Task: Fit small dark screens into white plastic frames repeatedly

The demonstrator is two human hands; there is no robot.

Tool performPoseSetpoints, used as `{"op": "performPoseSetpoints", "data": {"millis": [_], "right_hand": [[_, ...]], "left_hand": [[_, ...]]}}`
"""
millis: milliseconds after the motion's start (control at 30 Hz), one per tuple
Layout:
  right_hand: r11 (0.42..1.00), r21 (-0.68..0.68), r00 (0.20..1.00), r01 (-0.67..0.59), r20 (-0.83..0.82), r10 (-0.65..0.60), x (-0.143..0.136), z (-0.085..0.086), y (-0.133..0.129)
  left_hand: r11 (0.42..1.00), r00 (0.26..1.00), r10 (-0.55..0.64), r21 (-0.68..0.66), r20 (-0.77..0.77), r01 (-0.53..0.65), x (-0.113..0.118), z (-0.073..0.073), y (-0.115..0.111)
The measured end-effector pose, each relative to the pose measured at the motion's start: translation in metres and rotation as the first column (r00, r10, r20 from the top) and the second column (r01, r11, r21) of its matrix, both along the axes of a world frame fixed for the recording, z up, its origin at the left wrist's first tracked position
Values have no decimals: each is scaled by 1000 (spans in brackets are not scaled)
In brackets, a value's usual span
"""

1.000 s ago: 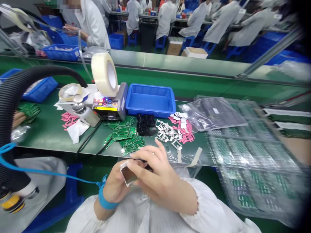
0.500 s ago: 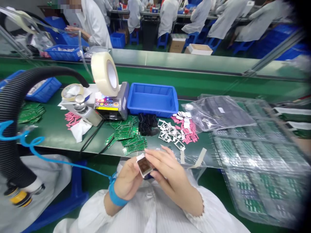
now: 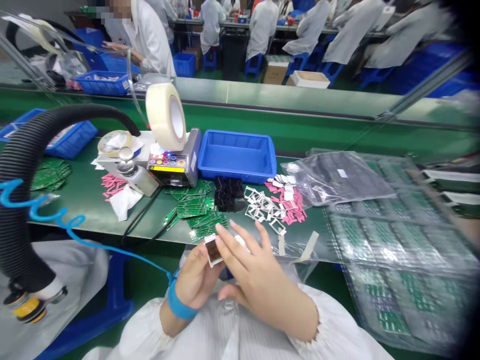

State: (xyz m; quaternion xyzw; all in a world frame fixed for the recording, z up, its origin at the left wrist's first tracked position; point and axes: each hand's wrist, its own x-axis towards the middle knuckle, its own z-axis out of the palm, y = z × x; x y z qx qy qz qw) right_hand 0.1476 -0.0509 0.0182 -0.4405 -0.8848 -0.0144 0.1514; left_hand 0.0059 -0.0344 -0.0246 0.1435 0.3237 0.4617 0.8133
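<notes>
Just over the bench's near edge, my left hand (image 3: 195, 280) is closed on a small white-framed display (image 3: 213, 251) with a dark brownish face. A blue wrist strap (image 3: 180, 304) with a coiled cord sits on that wrist. My right hand (image 3: 255, 270) has its fingers stretched out and apart, the fingertips lying over the display's right side and hiding part of it. A small white patch shows between those fingers; what it is I cannot make out. Beyond my hands lie green circuit boards (image 3: 191, 205), black parts (image 3: 227, 192) and loose white frames (image 3: 262, 205).
Pink pieces (image 3: 296, 207) lie beside the white frames. Behind are a blue bin (image 3: 236, 155) and a tape roll (image 3: 165, 117) above a grey device (image 3: 172, 162). Bagged sheets (image 3: 345, 177) and board trays (image 3: 360, 235) cover the right. A black hose (image 3: 22, 165) arches at left.
My right hand's fingers have spread and lifted, its thumb moving away from the display. The display has shifted slightly left and turned in my left hand.
</notes>
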Motion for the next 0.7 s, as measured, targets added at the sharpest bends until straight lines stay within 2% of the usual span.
{"op": "performPoseSetpoints", "data": {"millis": [67, 133, 167, 200, 233, 267, 300, 367, 400, 467, 567, 700], "right_hand": [[999, -34, 999, -40, 32, 41, 3, 1, 0], [993, -97, 998, -65, -26, 62, 15, -1, 4], [990, -138, 998, -1, -69, -9, 25, -4, 10], [974, -183, 984, 131, -98, -151, 37, -8, 17], [926, -226, 937, 301, -110, -332, 51, -12, 27], [812, -263, 828, 521, -78, -556, 66, -18, 39], [698, -272, 718, 662, -37, -695, 82, -24, 51], [528, -272, 557, 804, 35, -830, 111, -36, 75], [468, -273, 501, 841, 66, -863, 122, -43, 86], [383, -284, 427, 879, 111, -897, 139, -53, 103], [336, -335, 393, 880, 118, -912, 153, -63, 116], [344, -402, 378, 848, 5, -926, 163, -61, 122]], "left_hand": [[999, 1000, -13, -46, 21, 14, 0, -3, 0], [999, 999, -16, -44, 38, 17, -1, -6, 2], [999, 999, -21, -31, 47, 22, -2, -6, 2], [999, 998, -32, -16, 54, 33, -3, -6, 3], [999, 997, -47, 0, 62, 47, -4, -6, 4], [998, 996, -60, 16, 68, 60, -5, -6, 5], [997, 995, -71, 32, 70, 69, -6, -5, 6], [995, 994, -86, 63, 67, 82, -7, -2, 7], [993, 994, -94, 75, 62, 89, -8, 0, 7], [991, 993, -105, 89, 45, 101, -7, 5, 8], [989, 993, -113, 104, 43, 108, -8, 13, 8], [987, 991, -111, 127, 69, 101, -10, 21, 9]]}}
